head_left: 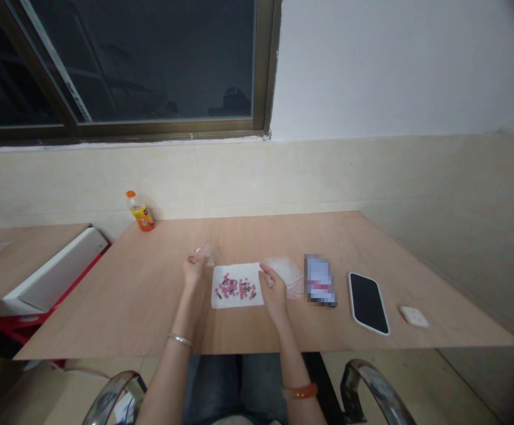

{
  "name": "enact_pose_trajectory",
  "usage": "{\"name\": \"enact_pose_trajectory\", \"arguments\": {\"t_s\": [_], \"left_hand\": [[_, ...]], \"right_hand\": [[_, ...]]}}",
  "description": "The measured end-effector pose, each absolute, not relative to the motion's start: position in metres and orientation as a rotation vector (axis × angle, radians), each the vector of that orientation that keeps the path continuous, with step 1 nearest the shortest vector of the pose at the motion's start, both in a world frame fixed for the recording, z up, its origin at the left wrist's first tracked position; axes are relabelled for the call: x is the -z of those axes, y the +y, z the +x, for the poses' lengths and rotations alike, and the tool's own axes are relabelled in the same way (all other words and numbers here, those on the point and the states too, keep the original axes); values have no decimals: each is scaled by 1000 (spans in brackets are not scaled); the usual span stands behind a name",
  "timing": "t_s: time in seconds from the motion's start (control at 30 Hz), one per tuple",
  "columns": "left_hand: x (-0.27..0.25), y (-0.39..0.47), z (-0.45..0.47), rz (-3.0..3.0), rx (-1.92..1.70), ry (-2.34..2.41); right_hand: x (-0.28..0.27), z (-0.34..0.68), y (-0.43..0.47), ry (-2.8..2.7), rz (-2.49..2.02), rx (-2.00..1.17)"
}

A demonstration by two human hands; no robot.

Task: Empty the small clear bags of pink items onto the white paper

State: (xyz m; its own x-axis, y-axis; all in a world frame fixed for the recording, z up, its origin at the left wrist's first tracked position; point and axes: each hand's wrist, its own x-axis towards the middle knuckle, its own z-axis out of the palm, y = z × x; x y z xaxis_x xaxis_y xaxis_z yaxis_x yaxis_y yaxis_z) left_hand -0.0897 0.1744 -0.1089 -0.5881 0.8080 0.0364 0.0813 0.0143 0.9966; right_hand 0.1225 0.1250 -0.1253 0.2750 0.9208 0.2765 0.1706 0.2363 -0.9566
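Observation:
A white sheet of paper (239,303) lies on the table, with many small pink pieces (228,288) and a few dark ones loosely grouped on it. To the left of the sheet, the fingers of my left hand (194,270) are closed on a small clear plastic bag (208,255). Fine detail at those fingertips is too small to make out. My right hand (275,295) grips the sheet's right edge, its thumb by the upper corner. Just behind that hand lies a pile of clear plastic bags (289,273), partly hidden by it.
Right of the bags are a phone with a blurred screen (319,280), a dark-screened phone (368,304) and a small white case (413,316). An orange-capped drink bottle (142,215) stands at the back left of the wooden table (119,307). Metal chair arms (372,383) flank my legs.

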Motion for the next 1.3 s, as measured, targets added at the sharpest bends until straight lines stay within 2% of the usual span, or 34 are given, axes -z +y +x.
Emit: {"name": "enact_pose_trajectory", "arguments": {"t_s": [0.13, 0.3, 0.57, 0.87, 1.1, 1.3], "left_hand": [[91, 146, -68, 959, -1621, 1594], [70, 109, -39, 1054, -1602, 1425], [40, 82, -19, 1309, -1489, 1310], [26, 69, -15, 1505, -1346, 1383], [22, 66, -19, 1545, -1283, 1379], [25, 68, -20, 1487, -1370, 1373]], "right_hand": [[101, 97, 110, -1173, -1076, -1081], [75, 75, 87, -1236, -1000, -1100], [60, 78, 85, -1034, -837, -1281], [54, 88, 82, -822, -745, -1577], [48, 97, 80, -779, -739, -1644], [46, 98, 80, -805, -758, -1603]]}}
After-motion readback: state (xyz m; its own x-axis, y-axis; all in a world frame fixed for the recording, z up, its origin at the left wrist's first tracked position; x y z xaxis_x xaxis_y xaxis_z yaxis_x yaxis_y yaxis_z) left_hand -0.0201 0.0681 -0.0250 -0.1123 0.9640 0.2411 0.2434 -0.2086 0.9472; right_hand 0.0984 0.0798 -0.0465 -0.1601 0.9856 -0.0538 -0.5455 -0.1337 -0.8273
